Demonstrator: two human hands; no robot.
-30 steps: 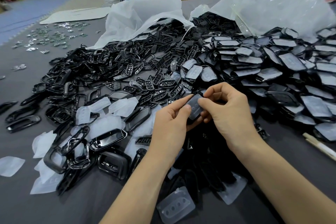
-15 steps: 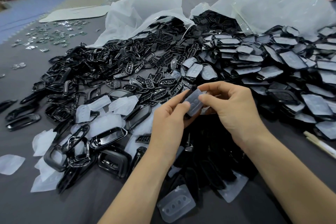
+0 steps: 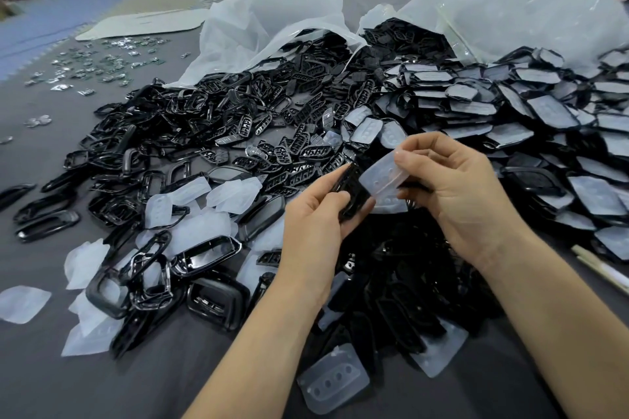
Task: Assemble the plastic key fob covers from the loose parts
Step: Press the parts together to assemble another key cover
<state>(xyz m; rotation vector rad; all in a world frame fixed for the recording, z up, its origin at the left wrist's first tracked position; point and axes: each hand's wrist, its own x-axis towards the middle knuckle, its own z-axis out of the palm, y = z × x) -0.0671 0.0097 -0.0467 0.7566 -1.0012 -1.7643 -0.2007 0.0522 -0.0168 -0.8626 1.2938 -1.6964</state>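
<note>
**Key fob parts meet above a crowded bench**

A black fob shell [image 3: 354, 192] and a translucent button pad [image 3: 383, 180] are held touching each other above the middle of the grey bench [image 3: 51, 378]. The left hand [image 3: 315, 221] grips the shell between curled fingers and thumb. The right hand [image 3: 463, 201] pinches the pad's upper edge between thumb and forefinger. Behind them lies a heap of loose black frames [image 3: 204, 119]. More translucent pads [image 3: 190, 231] are scattered at left, and a single pad [image 3: 335, 379] lies near the front edge. Pale-faced black pieces [image 3: 510, 105] are piled at right, below open plastic bags [image 3: 272, 20]. Small shiny parts [image 3: 102, 61] dot the far left.
</note>
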